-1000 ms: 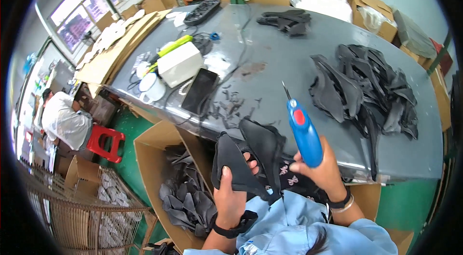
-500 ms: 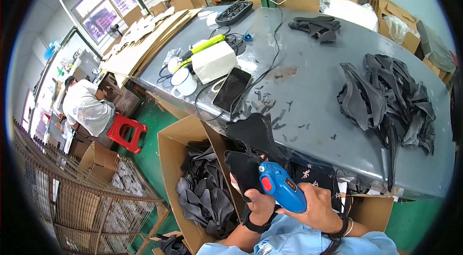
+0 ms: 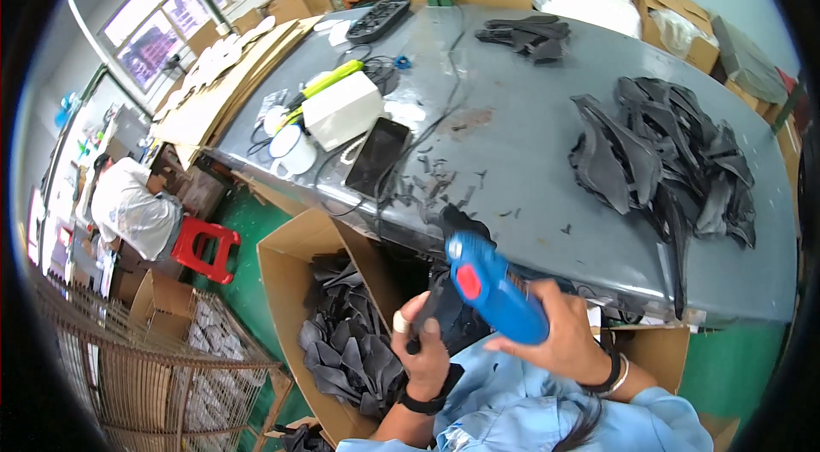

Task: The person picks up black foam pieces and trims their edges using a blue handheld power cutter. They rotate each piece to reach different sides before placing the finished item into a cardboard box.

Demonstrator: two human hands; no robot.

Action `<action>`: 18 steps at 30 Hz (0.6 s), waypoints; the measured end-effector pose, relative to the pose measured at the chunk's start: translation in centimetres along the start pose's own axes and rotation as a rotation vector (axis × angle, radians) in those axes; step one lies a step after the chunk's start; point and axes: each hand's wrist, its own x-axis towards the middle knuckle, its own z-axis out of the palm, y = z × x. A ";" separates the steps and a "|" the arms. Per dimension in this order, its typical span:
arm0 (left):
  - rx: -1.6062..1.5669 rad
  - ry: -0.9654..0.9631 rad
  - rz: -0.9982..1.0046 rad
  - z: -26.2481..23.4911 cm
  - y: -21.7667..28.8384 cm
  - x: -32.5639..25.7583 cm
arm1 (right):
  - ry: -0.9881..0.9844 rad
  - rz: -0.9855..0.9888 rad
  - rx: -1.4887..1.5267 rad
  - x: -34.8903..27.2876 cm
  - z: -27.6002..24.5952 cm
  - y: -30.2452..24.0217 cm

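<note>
My right hand (image 3: 559, 337) is wrapped round a blue hand-held power tool (image 3: 504, 294) with a red button, its front end pointing up and left. My left hand (image 3: 427, 358) pinches a black piece of soft sheet material (image 3: 437, 302) between thumb and fingers, one finger wearing a pale cover. That piece stands nearly edge-on just left of the tool, and part of its outline merges with the dark things behind it. More black material (image 3: 465, 221) shows behind the tool's front end, at the table edge; the tool hides its lower part. Whether the tool's tip touches anything is hidden.
Dark offcuts (image 3: 436, 183) lie on the grey table (image 3: 530, 170) beside a phone (image 3: 378, 157), mug (image 3: 292, 150) and white box (image 3: 343, 110). Grey shaped pieces (image 3: 666, 153) are heaped right. A carton (image 3: 282, 260) of similar pieces stands left; a person (image 3: 135, 206) sits beyond.
My left hand has shifted left and turned the black piece from facing me to nearly edge-on. The blue tool has risen and come away from that piece. The whole view has shifted slightly.
</note>
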 end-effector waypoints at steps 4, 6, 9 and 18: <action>-0.146 -0.201 -0.274 -0.3 1.2 0.7 | 0.053 0.253 0.527 2.4 -0.6 0.9; -0.126 -0.284 -0.305 0.9 2.2 1.1 | 0.031 0.264 0.486 3.2 -1.6 0.8; 0.055 0.128 0.215 3.7 2.8 1.5 | 0.062 0.174 0.347 3.6 -2.2 1.1; -0.568 -0.320 -0.447 5.7 -0.3 -2.6 | 0.016 0.159 0.677 3.8 -2.6 0.3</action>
